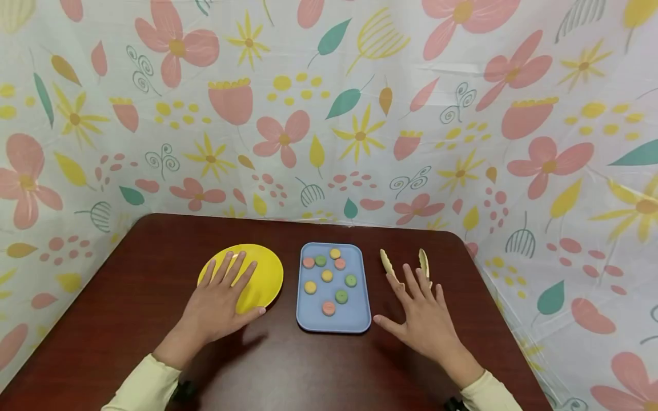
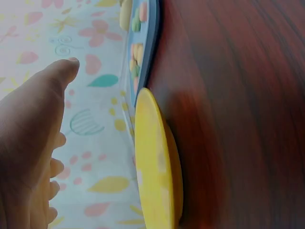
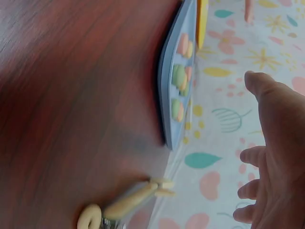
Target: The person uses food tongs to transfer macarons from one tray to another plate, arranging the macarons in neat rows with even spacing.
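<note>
My left hand (image 1: pixel 216 302) is held above the yellow plate (image 1: pixel 267 274) with fingers spread, covering its left part in the head view. In the left wrist view a gap shows between this hand (image 2: pixel 28 129) and the plate (image 2: pixel 155 162). My right hand (image 1: pixel 424 319), fingers also spread, hovers over the near part of a pair of beige tongs (image 1: pixel 386 264), whose two tips point away and stand apart. The tongs (image 3: pixel 133 200) lie on the table in the right wrist view. Neither hand holds anything.
Between the hands lies a blue rectangular tray (image 1: pixel 315 319) with several small round macaron-like pieces in pink, green and yellow, one of them a pink piece (image 1: pixel 328 308). Everything sits on a dark red-brown table (image 1: pixel 319 371). A flower-patterned sheet (image 1: pixel 329 114) hangs behind and beside it.
</note>
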A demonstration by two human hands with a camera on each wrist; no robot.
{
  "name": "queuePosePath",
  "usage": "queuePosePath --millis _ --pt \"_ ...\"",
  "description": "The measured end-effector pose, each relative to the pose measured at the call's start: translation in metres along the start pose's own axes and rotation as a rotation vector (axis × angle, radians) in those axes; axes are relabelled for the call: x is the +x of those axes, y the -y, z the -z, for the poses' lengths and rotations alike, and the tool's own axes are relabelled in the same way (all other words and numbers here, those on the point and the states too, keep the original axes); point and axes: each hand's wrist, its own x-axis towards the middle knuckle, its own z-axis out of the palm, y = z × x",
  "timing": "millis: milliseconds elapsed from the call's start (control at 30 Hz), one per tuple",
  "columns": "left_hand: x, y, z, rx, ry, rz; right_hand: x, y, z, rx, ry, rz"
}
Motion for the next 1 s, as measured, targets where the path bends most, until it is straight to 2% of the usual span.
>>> queuePosePath --millis 100,200,367,500,800,1000 --pt "-0.005 0.009 0.002 0.018 0.0 0.007 -0.003 -0.007 0.007 -0.003 0.021 -0.025" --pt "-0.011 0.018 0.004 -0.005 0.029 0.037 -0.007 -0.014 0.012 0.002 0.023 -0.05" --pt "-0.019 0.033 0.005 -0.092 0.101 0.109 -0.016 -0.025 0.014 0.041 0.025 -0.109" --pt "-0.024 0.041 0.003 -0.173 0.143 0.161 -0.022 -0.03 0.007 0.065 0.028 -0.131" --pt "-0.033 0.05 -0.008 -0.318 0.141 0.237 -0.028 -0.041 -0.009 0.108 -0.064 -0.159" --pt "-0.04 0.056 -0.016 -0.36 0.143 0.301 -0.031 -0.047 -0.015 0.128 -0.042 -0.204"
